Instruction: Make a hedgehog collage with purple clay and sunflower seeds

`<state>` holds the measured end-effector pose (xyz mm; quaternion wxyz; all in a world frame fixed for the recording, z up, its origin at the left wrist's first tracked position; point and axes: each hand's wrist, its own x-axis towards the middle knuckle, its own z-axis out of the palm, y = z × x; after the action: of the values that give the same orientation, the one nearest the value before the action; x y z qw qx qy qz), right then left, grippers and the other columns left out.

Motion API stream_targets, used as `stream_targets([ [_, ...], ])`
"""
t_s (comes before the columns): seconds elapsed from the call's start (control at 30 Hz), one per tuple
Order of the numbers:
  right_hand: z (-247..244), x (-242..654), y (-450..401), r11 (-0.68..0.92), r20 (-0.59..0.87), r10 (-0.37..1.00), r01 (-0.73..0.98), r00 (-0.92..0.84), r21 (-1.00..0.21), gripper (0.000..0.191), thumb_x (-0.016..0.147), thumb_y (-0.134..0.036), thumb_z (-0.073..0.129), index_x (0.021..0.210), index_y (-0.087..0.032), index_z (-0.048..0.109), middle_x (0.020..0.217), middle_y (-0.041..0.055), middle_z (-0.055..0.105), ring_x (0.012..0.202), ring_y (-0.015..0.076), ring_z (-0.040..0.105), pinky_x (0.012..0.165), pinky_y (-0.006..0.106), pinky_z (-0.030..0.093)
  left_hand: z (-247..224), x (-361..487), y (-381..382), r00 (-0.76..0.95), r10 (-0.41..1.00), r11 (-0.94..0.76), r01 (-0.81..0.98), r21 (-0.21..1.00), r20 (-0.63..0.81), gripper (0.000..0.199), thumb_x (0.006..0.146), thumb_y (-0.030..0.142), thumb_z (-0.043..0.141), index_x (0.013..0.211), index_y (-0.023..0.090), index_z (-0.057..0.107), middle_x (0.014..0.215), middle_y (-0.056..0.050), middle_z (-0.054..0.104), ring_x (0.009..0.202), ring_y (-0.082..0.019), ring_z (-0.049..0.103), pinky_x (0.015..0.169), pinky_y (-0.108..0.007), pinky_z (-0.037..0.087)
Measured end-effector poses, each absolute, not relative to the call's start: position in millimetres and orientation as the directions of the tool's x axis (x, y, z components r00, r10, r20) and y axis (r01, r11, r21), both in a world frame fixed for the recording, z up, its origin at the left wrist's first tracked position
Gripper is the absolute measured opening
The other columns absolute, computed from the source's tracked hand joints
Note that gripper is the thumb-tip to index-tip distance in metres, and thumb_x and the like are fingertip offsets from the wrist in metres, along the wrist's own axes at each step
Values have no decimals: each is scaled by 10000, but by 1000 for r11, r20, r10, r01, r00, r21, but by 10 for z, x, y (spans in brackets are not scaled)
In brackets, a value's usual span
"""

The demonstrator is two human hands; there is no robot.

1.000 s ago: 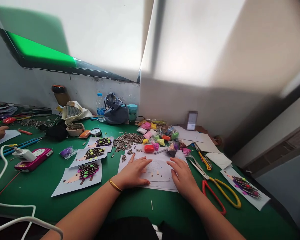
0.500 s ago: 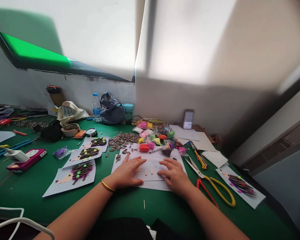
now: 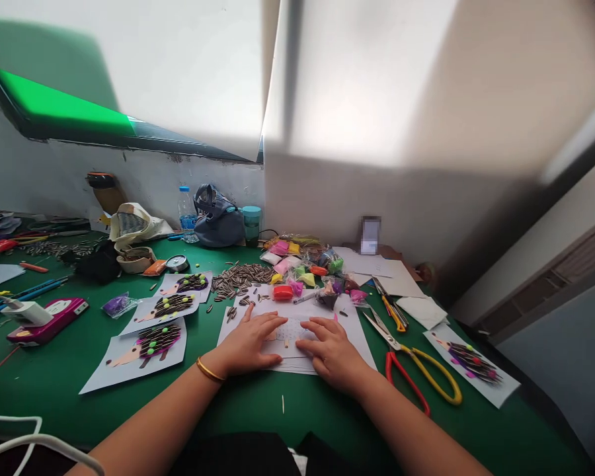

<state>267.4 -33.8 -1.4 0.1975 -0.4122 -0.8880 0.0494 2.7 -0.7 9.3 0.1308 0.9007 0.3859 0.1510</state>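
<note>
A white sheet [image 3: 290, 328] with a small drawn animal figure lies before me on other paper; my hands cover part of the drawing. My left hand [image 3: 254, 338], fingers spread, rests flat on its left side. Over the right part lies my right hand [image 3: 333, 349], its fingers stretched out and apart, fingertips on the drawing. Neither hand holds anything. Just beyond, loose sunflower seeds [image 3: 231, 313], a red packet of clay [image 3: 282, 293] and a marker [image 3: 305, 297] lie at the paper's top edge.
Seeds are heaped [image 3: 242, 277] behind the paper, beside bagged coloured clay [image 3: 290, 264]. Finished hedgehog pictures [image 3: 129, 373] lie at left, another hedgehog picture [image 3: 471, 363] at right. Scissors [image 3: 401, 347] lie open by my right hand. A power strip [image 3: 64, 314] and cables occupy the left.
My right hand has slid left across the drawing, covering more of it. My left hand stays on the sheet. The whole view has shifted slightly.
</note>
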Motion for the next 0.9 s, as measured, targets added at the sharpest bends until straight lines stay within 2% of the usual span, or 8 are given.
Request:
stream_targets([
  [0.17,-72,2730,-270,572,405,804,754,-436,-323,543,793,-73,466,1278,-269,611,1352,47,582,1289,262,442,1110,500,309,101,24,-5,656,734,-669,654,353,175,820,722,444,742,1447,305,385,1442,-95,502,1346,-327,433,1174,-612,10],
  [0.3,-128,2789,-212,508,415,839,778,-351,-370,504,798,-77,456,1241,-238,635,1266,59,636,1242,253,485,1085,488,343,85,5,11,651,735,-670,653,354,189,819,727,465,741,1447,298,389,1453,-99,489,1349,-329,430,1177,-608,28],
  [0.43,-163,2803,-197,487,401,852,793,-338,-365,450,783,-80,481,1140,-253,693,1234,57,654,1227,261,498,1066,502,351,95,7,7,650,728,-683,654,326,219,698,770,479,705,1398,291,463,1435,-95,512,1343,-327,440,1175,-614,24],
  [0.6,-187,2777,-200,490,399,850,792,-343,-365,406,778,-82,497,1057,-269,726,1204,39,674,1213,268,506,1070,513,339,157,137,-59,696,675,-738,623,261,245,508,838,507,626,1302,307,572,1433,-77,522,1349,-332,431,1170,-612,-53],
  [0.73,-200,2766,-199,495,406,847,790,-344,-363,393,780,-80,498,1034,-267,733,1174,36,689,1198,264,518,1077,511,332,152,269,-98,731,638,-769,593,238,241,572,820,612,605,1308,316,566,1439,-76,517,1373,-329,399,1172,-601,-52],
  [0.9,-143,2775,-217,514,450,825,784,-341,-349,355,793,-96,517,1019,-267,730,1151,51,684,1172,258,531,1052,492,357,116,297,-94,720,650,-759,599,256,244,615,824,627,593,1351,316,525,1430,-79,527,1368,-325,409,1175,-595,-38],
])
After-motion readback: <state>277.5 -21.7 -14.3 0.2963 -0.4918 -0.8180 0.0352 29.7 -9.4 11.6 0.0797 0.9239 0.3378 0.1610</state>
